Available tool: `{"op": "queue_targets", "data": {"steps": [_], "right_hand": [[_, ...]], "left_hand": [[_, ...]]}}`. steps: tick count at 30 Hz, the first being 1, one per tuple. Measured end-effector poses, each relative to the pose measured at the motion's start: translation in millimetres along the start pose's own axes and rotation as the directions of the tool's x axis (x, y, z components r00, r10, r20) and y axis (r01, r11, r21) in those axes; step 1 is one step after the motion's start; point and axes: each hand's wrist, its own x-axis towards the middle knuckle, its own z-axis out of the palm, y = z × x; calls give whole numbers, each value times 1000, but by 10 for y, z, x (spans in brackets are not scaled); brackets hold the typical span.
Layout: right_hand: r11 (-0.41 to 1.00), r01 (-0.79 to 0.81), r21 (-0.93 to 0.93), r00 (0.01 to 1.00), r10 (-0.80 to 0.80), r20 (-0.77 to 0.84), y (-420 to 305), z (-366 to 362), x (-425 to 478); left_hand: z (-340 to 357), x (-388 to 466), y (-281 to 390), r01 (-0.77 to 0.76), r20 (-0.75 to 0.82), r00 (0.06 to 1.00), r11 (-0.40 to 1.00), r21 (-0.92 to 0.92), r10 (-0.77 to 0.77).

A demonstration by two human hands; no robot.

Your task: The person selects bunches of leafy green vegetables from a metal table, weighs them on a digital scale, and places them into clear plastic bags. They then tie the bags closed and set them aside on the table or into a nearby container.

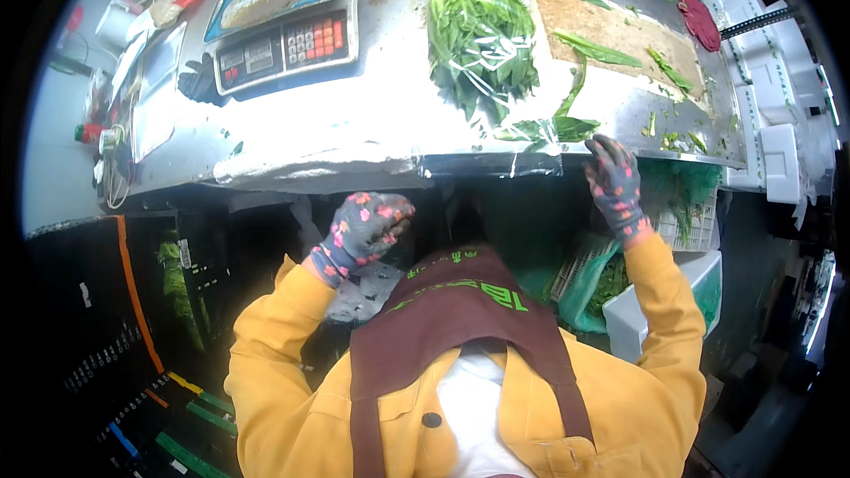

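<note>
My left hand [370,229], in a grey glove with a floral pattern, is curled just off the front of the metal table; nothing shows in its fingers. My right hand [614,186], gloved alike, is at the table's front edge with its fingers apart, by the tip of a loose green leaf [576,127]. Between and beyond my hands lies a bunch of leafy green vegetables [475,46] in clear plastic wrapping. A sheet of clear plastic film [491,164] hangs over the table edge below it.
A digital scale [282,46] stands at the back left beside a black glove [197,79]. Loose leaves and scraps lie on a brown board [614,33]. White foam boxes [764,79] are stacked at right; a white crate [687,212] with greens sits under the table.
</note>
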Motion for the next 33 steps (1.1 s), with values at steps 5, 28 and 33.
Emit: {"op": "queue_targets", "data": {"steps": [5, 28, 33], "right_hand": [[962, 264, -74, 961, -256, 106, 235, 185, 690], [-83, -704, 706, 703, 62, 709, 845, 1183, 1075], [91, -724, 683, 684, -25, 729, 864, 1129, 1141]], "left_hand": [[-421, 784, -65, -129, -103, 978, 910, 394, 183], [-83, 1618, -1072, 64, 424, 901, 994, 85, -94], [-4, 1665, -817, 35, 225, 972, 989, 144, -67]]}}
